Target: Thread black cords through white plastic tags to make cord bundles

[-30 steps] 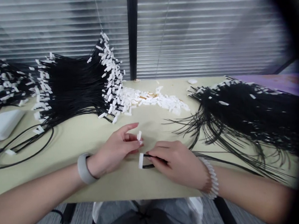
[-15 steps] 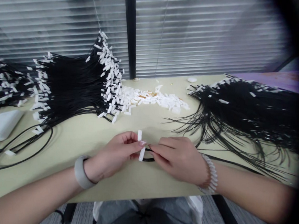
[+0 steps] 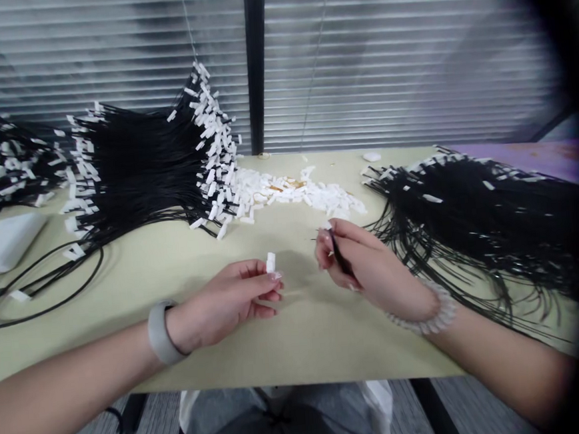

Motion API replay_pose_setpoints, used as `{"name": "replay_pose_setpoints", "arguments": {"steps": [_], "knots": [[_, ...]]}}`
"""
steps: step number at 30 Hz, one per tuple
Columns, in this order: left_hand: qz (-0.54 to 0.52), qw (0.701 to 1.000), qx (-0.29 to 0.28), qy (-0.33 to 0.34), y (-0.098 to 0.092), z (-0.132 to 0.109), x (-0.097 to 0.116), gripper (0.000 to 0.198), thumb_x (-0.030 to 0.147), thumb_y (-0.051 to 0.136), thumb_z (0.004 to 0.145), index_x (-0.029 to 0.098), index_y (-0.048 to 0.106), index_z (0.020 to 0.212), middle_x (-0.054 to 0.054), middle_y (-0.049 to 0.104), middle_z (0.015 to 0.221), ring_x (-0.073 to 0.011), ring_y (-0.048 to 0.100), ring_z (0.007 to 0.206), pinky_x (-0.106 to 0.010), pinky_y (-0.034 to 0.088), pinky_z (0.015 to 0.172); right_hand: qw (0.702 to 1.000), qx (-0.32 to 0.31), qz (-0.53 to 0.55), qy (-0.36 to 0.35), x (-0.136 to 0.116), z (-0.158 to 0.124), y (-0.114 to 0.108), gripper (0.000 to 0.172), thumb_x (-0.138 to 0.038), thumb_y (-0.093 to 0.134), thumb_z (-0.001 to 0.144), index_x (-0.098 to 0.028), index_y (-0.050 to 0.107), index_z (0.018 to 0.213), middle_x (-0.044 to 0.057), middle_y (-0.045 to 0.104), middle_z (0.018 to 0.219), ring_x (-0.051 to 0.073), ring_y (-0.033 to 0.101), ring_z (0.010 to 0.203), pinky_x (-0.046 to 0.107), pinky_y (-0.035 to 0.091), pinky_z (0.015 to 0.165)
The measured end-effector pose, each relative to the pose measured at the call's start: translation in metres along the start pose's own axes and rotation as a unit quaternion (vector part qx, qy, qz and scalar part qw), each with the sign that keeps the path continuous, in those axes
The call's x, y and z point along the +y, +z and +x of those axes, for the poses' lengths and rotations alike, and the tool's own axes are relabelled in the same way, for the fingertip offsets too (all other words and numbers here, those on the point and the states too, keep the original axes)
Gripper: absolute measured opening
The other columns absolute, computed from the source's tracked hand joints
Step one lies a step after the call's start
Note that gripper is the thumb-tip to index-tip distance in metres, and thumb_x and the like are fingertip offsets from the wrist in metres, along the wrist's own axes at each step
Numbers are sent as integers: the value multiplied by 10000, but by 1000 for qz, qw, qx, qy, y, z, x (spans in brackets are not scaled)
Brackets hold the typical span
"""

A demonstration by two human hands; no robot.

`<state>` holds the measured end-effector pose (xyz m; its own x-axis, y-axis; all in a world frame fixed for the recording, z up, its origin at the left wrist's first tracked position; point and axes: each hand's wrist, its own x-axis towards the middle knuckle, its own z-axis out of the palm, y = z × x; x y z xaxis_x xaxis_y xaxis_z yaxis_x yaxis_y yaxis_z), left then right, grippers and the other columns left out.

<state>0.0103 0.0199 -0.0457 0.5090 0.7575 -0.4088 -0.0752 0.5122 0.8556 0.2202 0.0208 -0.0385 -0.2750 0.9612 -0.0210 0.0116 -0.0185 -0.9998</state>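
Between the thumb and fingers of my left hand [image 3: 248, 292], a small white plastic sleeve [image 3: 271, 262] stands upright. My right hand [image 3: 368, 264] is closed around a short doubled black cable [image 3: 341, 256], whose white tip [image 3: 327, 225] pokes out above the thumb. The two hands are apart, with bare tabletop between them. Most of the cable is hidden in the right palm. To the right of that hand spreads a heap of loose black cables [image 3: 490, 221]. A pile of white plastic sleeves [image 3: 318, 193] lies beyond both hands.
Stacked black cables with white ends [image 3: 145, 161] stand at the back left, beside another such bundle [image 3: 4, 159]. At the left edge, a white power bank [image 3: 8, 242] has a looped black cord [image 3: 98, 269]. Window blinds [image 3: 382, 56] rise behind the table [image 3: 231, 369].
My right hand has moved up and right, away from my left hand, taking the black cable with it. My left hand has stayed nearly in place; one of two white pieces there is gone.
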Motion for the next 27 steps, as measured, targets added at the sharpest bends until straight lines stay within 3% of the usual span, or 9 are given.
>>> {"name": "replay_pose_setpoints", "arguments": {"steps": [2, 5, 8, 10, 15, 18, 20, 24, 27], "knots": [[0, 1000, 1, 4, -1, 0, -1, 217, 293, 659, 744, 132, 543, 832, -25, 549, 837, -83, 536, 732, -207, 475, 634, 999, 26, 34, -31, -1, 0, -3, 171, -315, 403, 874, -189, 446, 765, -26, 511, 690, 40, 364, 428, 187, 276, 398], [-6, 1000, 3, 5, -2, 0, -2, 213, 282, 662, 741, 137, 537, 831, -22, 553, 843, -80, 541, 734, -202, 476, 632, 985, 115, 7, -130, -5, -2, -3, 102, -275, 525, 821, -191, 488, 777, -13, 505, 706, 72, 454, 572, 202, 359, 504], [-5, 1000, 1, 8, -3, 0, -3, 213, 283, 663, 737, 137, 538, 829, -22, 559, 841, -80, 544, 736, -202, 480, 634, 954, 203, -54, -216, -10, -6, 1, 125, -241, 612, 767, -202, 503, 812, -12, 500, 715, 85, 471, 599, 207, 375, 512], [1, 1000, 1, 8, -4, 1, -4, 221, 293, 664, 732, 139, 537, 828, -22, 566, 840, -83, 548, 732, -209, 486, 634, 943, 224, -75, -235, -12, -8, 1, 119, -248, 602, 778, -202, 497, 808, -11, 497, 704, 85, 473, 586, 209, 377, 503], [113, 993, -8, 17, -5, 2, -5, 241, 343, 644, 730, 148, 528, 813, -20, 582, 797, -116, 570, 748, -245, 502, 630, 976, 134, -48, -163, -12, -5, -2, 118, -257, 481, 848, -200, 409, 775, -15, 517, 702, 98, 542, 601, 242, 445, 565], [230, 972, -32, 32, -4, 0, -4, 230, 357, 614, 743, 151, 523, 794, -10, 582, 732, -126, 572, 689, -263, 502, 606, 988, 78, -98, -91, -6, -4, 1, 156, -325, 429, 869, -206, 381, 781, -32, 515, 702, 59, 452, 452, 207, 376, 431], [296, 953, -46, 42, -4, -2, -4, 205, 346, 591, 753, 156, 523, 784, 0, 577, 694, -123, 561, 633, -251, 483, 570, 977, 44, -194, -77, -1, -5, 7, 160, -344, 469, 847, -202, 427, 786, -44, 497, 656, 46, 384, 430, 187, 309, 399], [383, 919, -50, 78, -4, -4, -5, 125, 275, 583, 742, 166, 526, 767, 14, 569, 655, -129, 554, 610, -228, 439, 540, 945, -58, -310, -88, 3, -9, 21, 87, -287, 548, 798, -203, 541, 818, -48, 535, 645, 52, 420, 513, 181, 310, 462], [353, 932, -56, 55, -6, -3, -4, 133, 253, 604, 716, 167, 514, 763, 16, 579, 660, -135, 563, 608, -231, 451, 530, 936, -85, -327, -96, 4, -11, 24, 81, -262, 532, 808, -208, 582, 774, -55, 545, 613, 57, 417, 527, 185, 314, 488]]}}
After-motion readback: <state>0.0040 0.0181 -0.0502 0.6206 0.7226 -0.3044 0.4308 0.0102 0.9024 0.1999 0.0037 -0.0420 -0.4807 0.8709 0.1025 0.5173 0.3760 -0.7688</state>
